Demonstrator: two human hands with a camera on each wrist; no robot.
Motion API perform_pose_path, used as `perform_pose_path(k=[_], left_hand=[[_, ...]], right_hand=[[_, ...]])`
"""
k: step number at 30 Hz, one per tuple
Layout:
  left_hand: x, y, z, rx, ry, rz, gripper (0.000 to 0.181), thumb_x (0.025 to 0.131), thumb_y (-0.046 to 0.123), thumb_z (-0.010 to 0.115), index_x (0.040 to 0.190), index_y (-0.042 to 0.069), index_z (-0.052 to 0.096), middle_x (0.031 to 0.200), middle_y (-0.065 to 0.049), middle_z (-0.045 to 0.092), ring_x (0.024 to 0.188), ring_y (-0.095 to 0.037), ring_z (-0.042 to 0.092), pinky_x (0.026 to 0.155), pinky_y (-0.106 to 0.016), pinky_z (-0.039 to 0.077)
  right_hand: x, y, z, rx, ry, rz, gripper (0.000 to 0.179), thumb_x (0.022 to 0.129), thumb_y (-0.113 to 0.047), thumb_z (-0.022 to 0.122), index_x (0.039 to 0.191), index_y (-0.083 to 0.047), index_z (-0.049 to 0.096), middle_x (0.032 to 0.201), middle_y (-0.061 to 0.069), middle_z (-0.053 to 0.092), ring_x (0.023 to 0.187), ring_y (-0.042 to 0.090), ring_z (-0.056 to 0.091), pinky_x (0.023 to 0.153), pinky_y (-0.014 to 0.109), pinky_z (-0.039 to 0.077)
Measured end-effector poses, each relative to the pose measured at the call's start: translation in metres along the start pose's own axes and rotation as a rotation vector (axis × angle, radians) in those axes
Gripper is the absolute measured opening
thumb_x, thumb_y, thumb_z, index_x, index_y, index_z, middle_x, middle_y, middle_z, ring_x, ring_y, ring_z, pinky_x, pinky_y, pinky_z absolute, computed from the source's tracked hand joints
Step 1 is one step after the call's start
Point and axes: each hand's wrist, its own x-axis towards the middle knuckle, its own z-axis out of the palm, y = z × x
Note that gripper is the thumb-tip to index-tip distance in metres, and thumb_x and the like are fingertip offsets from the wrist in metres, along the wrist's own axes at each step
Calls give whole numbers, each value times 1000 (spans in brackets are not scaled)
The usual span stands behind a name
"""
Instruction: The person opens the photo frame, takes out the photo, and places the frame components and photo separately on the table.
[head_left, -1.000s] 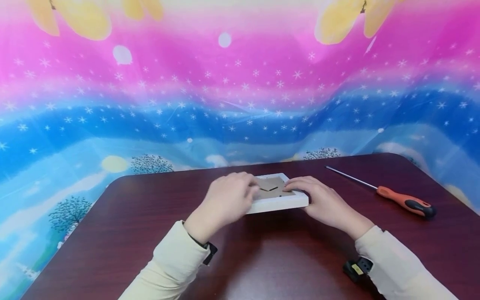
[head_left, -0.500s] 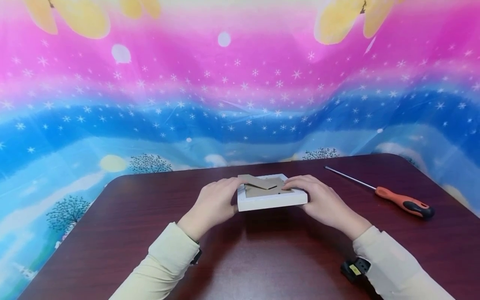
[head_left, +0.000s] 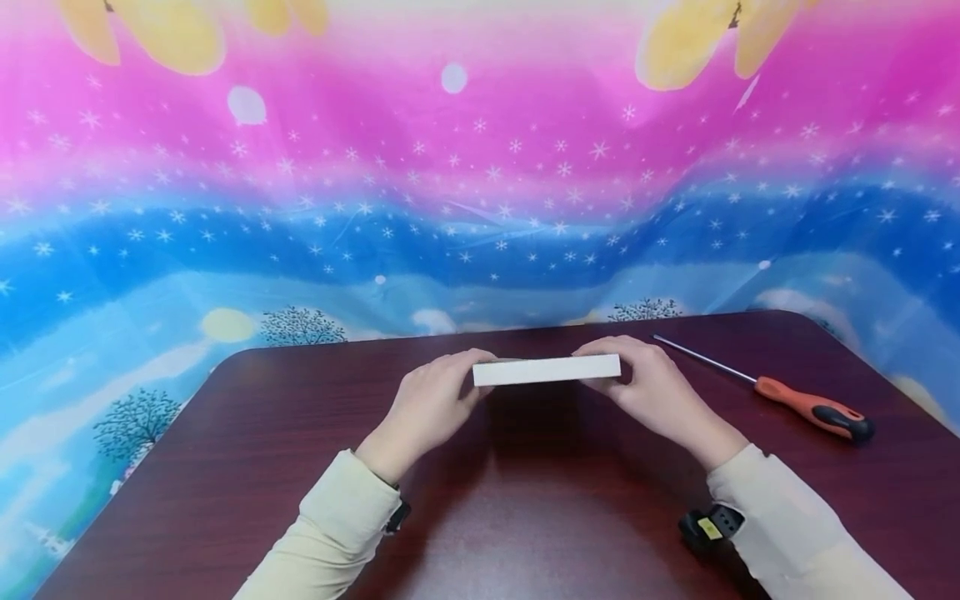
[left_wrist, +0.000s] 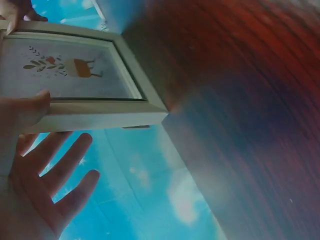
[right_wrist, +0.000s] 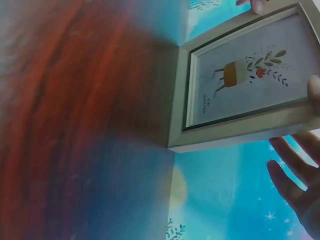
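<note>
A white picture frame [head_left: 546,369] is held up above the table with its narrow side toward the head camera. My left hand [head_left: 426,410] grips its left end, and my right hand [head_left: 663,385] grips the right end. Both wrist views show the glazed front, with a printed plant in a pot [left_wrist: 75,67] inside the border. Each thumb presses on the front border, with fingers behind the back. In the left wrist view some fingertips [left_wrist: 86,140] spread off the frame. The brown backing is mostly hidden; a thin brown strip [left_wrist: 136,126] shows beyond the edge.
A screwdriver [head_left: 813,407] with an orange and black handle lies on the dark red-brown table [head_left: 315,433], right of my right hand. A pink and blue printed cloth [head_left: 480,167] hangs behind the table's far edge.
My left hand has gone from the backing to the frame's left end. The frame has tilted from showing its brown back and raised stand leg to showing its white side edge.
</note>
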Motion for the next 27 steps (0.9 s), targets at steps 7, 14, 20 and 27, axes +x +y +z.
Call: perform_pose_path(k=[7,14,20,27], left_hand=[[4,3,-4,-182,-17,-84,9,96,30,67,101,25,61,100,7,68,83,-17,60,71,-43,50],[10,6,-6,-439,-30,-156,36,97,28,66,131,19,61,130,-5,63,126,-24,55,102,-47,44],[14,7,-3,-623,-35,-210,43,101,23,59,141,10,52,132,-13,61,120,-28,58,100,-49,45],[17,5,7,-747,-16,-222,47,101,21,59,144,6,48,132,-17,58,121,-30,57,101,-51,44]], right_hand=[[9,-6,-2,65,64,64,24,80,4,78,102,-2,71,92,8,73,86,23,62,81,38,46],[19,-13,-5,193,59,150,28,86,2,73,113,7,66,106,21,70,105,33,61,95,50,43],[28,-19,-7,264,47,233,29,93,-8,68,119,6,64,109,23,69,97,27,64,79,31,50],[32,-13,-1,329,35,335,33,97,-15,64,122,7,61,112,24,68,96,19,63,81,29,49]])
